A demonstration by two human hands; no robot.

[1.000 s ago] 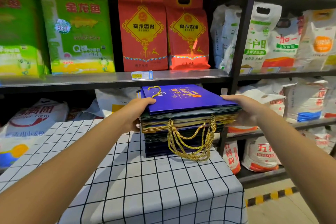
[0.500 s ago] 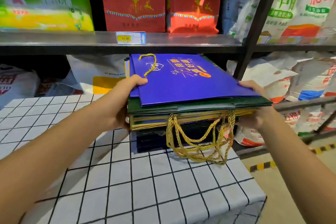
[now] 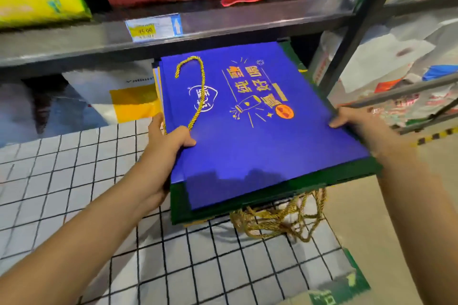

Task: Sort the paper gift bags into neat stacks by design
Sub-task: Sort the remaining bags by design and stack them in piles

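Mid-frame, the stack of flat gift bags [image 3: 260, 181], blue one [image 3: 247, 131] on top, sits over the checkered tablecloth [image 3: 99, 205]; left hand [image 3: 163, 153] and right hand [image 3: 359, 124] both grasp its edges.

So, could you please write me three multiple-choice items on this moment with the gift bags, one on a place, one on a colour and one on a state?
1. Where does the bundle of gold cord handles hang?
A. from the stack's near edge, over the checked cloth
B. from the shelf rail
C. from the right wrist

2. What colour is the top bag?
A. red
B. blue
C. white

3. How does the left hand meet the stack?
A. it hovers clear of it
B. it lies flat on the cloth
C. it grips the left edge, thumb on top

Answers: 1 A, the cords spill below the dark green bag onto the checked cloth; 2 B, its face is blue with gold print; 3 C, the thumb presses on the blue face.
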